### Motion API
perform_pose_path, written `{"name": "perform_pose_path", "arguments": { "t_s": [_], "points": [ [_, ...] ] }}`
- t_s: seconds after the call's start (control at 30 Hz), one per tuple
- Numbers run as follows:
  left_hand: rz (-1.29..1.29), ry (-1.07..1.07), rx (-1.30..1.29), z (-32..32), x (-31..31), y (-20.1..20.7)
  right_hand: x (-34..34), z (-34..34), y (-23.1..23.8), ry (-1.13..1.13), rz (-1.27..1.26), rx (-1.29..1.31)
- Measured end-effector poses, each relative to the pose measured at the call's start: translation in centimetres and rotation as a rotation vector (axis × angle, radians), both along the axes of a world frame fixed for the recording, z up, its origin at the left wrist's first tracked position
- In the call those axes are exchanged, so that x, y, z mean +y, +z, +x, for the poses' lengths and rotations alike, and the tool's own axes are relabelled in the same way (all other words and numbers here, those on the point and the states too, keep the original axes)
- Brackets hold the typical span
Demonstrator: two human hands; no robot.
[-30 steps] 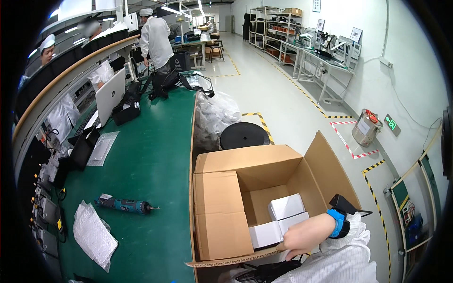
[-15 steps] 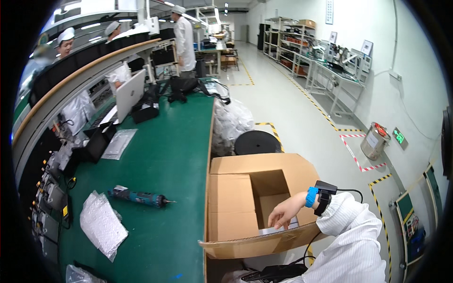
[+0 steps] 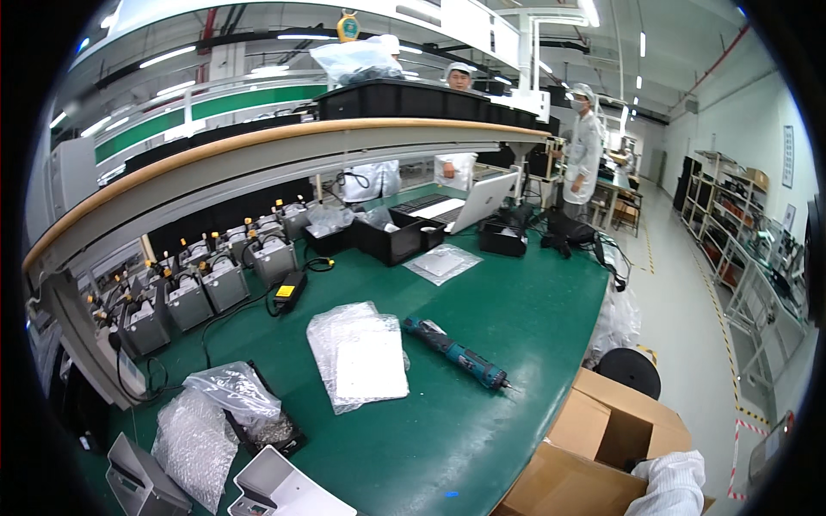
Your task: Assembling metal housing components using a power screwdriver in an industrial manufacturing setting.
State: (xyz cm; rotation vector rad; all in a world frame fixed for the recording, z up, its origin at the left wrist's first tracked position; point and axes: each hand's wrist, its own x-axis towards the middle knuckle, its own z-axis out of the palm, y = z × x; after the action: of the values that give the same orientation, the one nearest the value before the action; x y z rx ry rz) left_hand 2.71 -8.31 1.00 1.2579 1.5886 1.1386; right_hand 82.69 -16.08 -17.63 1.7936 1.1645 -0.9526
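Observation:
A white sleeve [image 3: 673, 483] of my right arm reaches to the open cardboard box [image 3: 551, 477] at the lower right. The hand itself is hidden, so what it touches cannot be made out. My left hand does not show. At the lower edge of the green table [image 3: 516, 297] lies a light grey panel-like part [image 3: 297, 492], partly cut off, beside a grey angled metal housing [image 3: 142, 477]. A teal electric screwdriver [image 3: 460, 354] rests mid-table, its bit pointing to the box. Left of it is a bubble-wrap bag [image 3: 323, 331] with a white rectangular sheet [image 3: 372, 368] on it.
Several grey boxy units [image 3: 219, 284] with cables and yellow-tipped connectors line the left. Nearby lie a black power adapter [image 3: 290, 292] and a clear plastic bag [image 3: 232, 391] over a black tray. A laptop [image 3: 486, 199] and black bins stand farther back. Co-workers stand beyond.
My view has swung left, bringing the grey units and parts at the lower left into sight. My right hand, seen open over the box before, is now out of sight.

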Motion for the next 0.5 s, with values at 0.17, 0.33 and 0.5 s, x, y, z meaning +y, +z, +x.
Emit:
{"name": "perform_pose_path", "arguments": {
  "t_s": [0.17,0.33,0.5],
  "points": [
    [0.069,-0.018,-0.027,-0.5,0.0,-1.0,0.8,-0.9,4.0,-0.001,0.118,-0.057],
    [0.096,-0.011,-0.027,-0.6,0.4,-1.4,1.5,-1.8,6.1,-0.004,0.199,-0.075],
    [0.078,-0.011,-0.112,-1.3,0.4,-2.5,2.0,-2.8,7.6,-0.002,0.259,-0.075]
  ]
}}
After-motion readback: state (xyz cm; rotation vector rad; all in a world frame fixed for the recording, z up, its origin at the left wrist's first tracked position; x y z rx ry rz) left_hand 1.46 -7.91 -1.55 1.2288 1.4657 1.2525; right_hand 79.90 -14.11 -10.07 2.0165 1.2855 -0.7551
